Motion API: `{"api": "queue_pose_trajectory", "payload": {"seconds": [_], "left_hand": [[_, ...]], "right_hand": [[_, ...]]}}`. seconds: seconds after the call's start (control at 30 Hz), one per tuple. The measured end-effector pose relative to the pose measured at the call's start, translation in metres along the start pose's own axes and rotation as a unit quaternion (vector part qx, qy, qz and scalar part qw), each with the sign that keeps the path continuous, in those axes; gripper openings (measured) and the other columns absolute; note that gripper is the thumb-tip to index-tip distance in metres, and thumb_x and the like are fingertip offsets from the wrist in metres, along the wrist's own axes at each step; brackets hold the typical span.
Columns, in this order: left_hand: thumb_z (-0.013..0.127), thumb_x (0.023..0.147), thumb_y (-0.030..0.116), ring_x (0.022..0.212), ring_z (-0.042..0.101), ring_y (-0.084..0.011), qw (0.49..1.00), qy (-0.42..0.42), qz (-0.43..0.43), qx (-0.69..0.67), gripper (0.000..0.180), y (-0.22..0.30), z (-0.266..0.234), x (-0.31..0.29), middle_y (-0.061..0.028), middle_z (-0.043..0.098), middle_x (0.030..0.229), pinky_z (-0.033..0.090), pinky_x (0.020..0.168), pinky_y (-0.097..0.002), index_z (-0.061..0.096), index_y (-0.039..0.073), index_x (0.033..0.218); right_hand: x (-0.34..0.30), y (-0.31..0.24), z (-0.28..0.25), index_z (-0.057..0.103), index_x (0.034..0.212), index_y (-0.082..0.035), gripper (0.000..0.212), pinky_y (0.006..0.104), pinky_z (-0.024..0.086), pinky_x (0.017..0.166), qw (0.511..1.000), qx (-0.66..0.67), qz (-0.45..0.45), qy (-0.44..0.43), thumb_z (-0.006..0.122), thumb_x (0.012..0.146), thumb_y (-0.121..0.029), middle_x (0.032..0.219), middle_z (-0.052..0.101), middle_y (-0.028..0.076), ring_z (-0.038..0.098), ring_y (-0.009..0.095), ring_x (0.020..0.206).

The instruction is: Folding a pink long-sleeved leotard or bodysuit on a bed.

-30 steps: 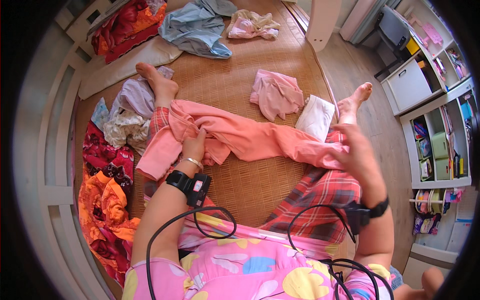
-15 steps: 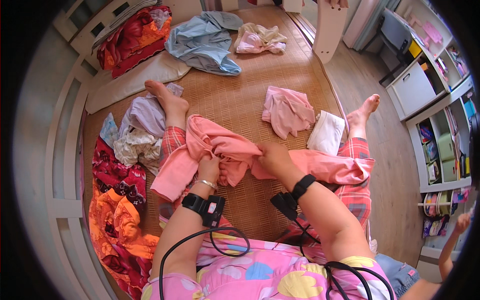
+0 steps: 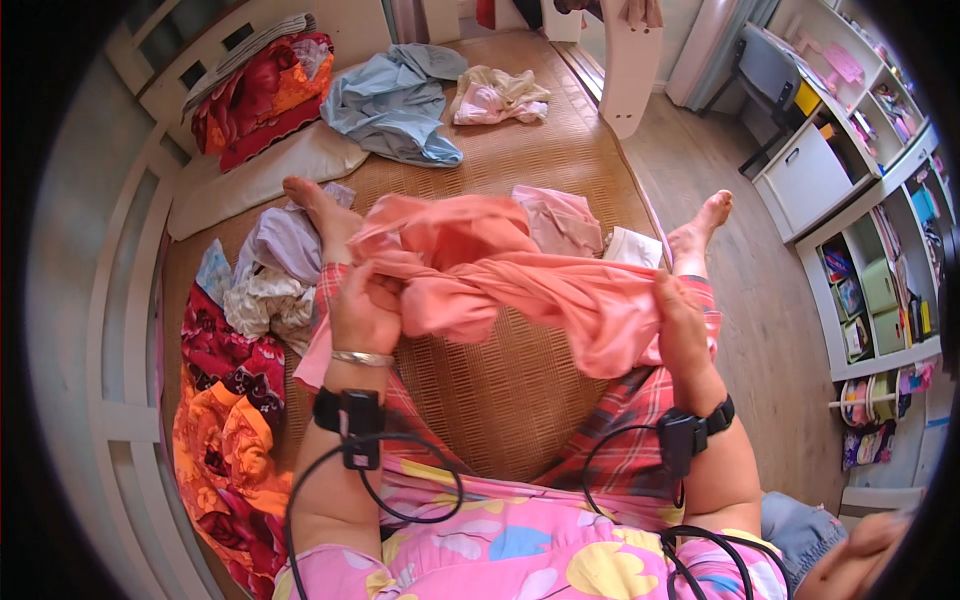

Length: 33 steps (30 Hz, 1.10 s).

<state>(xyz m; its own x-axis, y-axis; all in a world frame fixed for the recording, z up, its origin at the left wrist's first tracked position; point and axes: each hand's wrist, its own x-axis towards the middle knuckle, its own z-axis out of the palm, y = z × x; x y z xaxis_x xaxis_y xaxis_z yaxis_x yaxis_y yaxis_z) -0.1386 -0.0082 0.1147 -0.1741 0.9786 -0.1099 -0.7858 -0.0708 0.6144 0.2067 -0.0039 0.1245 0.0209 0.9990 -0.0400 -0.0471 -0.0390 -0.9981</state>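
Between my legs I hold up a coral-pink garment point(image 3: 560, 300), bunched and twisted, with a loose fold arched at its far side. At its left end my left hand point(image 3: 365, 312) has its fingers curled into the cloth. My right hand point(image 3: 684, 325) grips the right end, thumb on top, fingers hidden behind the fabric. Beyond the garment lie a pale pink folded piece of clothing point(image 3: 565, 220) and a white folded cloth point(image 3: 634, 247), both partly covered by it. Whether it is a top or trousers I cannot tell.
A woven mat point(image 3: 470, 420) covers the bed. Left lie white and lilac clothes point(image 3: 275, 255) and a red-orange floral cloth point(image 3: 230, 430). Farther off are a light blue garment point(image 3: 395, 105), a cream and pink bundle point(image 3: 500, 97) and a white pillow point(image 3: 265, 180). Another person's arm point(image 3: 850, 560) shows lower right.
The coral garment has been lifted off my legs and stretched out in the air. My hands have moved apart, the right one far to the right. The other person's arm has lowered.
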Motion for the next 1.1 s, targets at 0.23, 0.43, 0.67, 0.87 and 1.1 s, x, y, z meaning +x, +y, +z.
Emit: {"api": "queue_pose_trajectory", "payload": {"seconds": [0.23,0.43,0.67,0.87,1.1], "left_hand": [[0.048,0.087,0.014,0.074,0.057,-0.0154,0.984,0.095,0.082,0.123,0.013,0.005,-0.022,0.006,-0.0070,0.057,0.083,0.049,0.067,-0.0293,0.054,0.002,0.089],[0.055,0.086,0.015,0.051,0.039,-0.0012,0.909,0.032,0.047,0.413,0.018,-0.027,0.005,-0.017,0.0055,0.044,0.060,0.030,0.042,-0.0177,0.050,0.006,0.071],[0.052,0.084,0.014,0.058,0.050,-0.0149,0.829,-0.263,0.067,0.488,0.014,-0.039,0.100,-0.067,-0.0043,0.052,0.063,0.042,0.055,-0.0285,0.054,0.002,0.078],[0.053,0.082,0.015,0.060,0.053,-0.0258,0.740,-0.488,0.003,0.463,0.016,-0.061,0.113,-0.105,-0.0133,0.050,0.064,0.040,0.055,-0.0347,0.047,0.001,0.076],[0.057,0.080,0.014,0.062,0.054,-0.0230,0.760,-0.496,-0.144,0.394,0.016,-0.059,0.105,-0.107,-0.0120,0.052,0.066,0.043,0.058,-0.0321,0.048,0.001,0.077]], "right_hand": [[0.011,0.029,-0.077,0.060,0.084,-0.003,0.029,0.0260,0.045,0.062,0.987,-0.019,0.068,0.142,0.047,0.088,-0.028,0.078,0.058,0.002,0.054,0.010,0.066],[-0.012,0.011,0.018,0.059,0.087,-0.002,0.013,0.0338,0.046,0.073,0.908,-0.365,-0.202,0.014,0.058,0.075,-0.006,0.085,0.060,0.014,0.059,0.026,0.081],[-0.038,0.048,0.112,0.059,0.086,-0.001,0.011,0.0308,0.046,0.069,0.955,-0.031,-0.137,-0.261,0.057,0.076,-0.005,0.080,0.059,0.010,0.058,0.023,0.078],[-0.030,0.044,0.131,0.057,0.087,-0.003,0.011,0.0295,0.045,0.065,0.964,0.065,-0.091,-0.241,0.056,0.076,-0.006,0.081,0.057,0.008,0.055,0.021,0.075],[-0.018,-0.007,0.094,0.054,0.089,-0.005,0.012,0.0279,0.043,0.061,0.967,-0.071,-0.136,-0.202,0.056,0.077,-0.008,0.082,0.054,0.006,0.053,0.018,0.071]]}}
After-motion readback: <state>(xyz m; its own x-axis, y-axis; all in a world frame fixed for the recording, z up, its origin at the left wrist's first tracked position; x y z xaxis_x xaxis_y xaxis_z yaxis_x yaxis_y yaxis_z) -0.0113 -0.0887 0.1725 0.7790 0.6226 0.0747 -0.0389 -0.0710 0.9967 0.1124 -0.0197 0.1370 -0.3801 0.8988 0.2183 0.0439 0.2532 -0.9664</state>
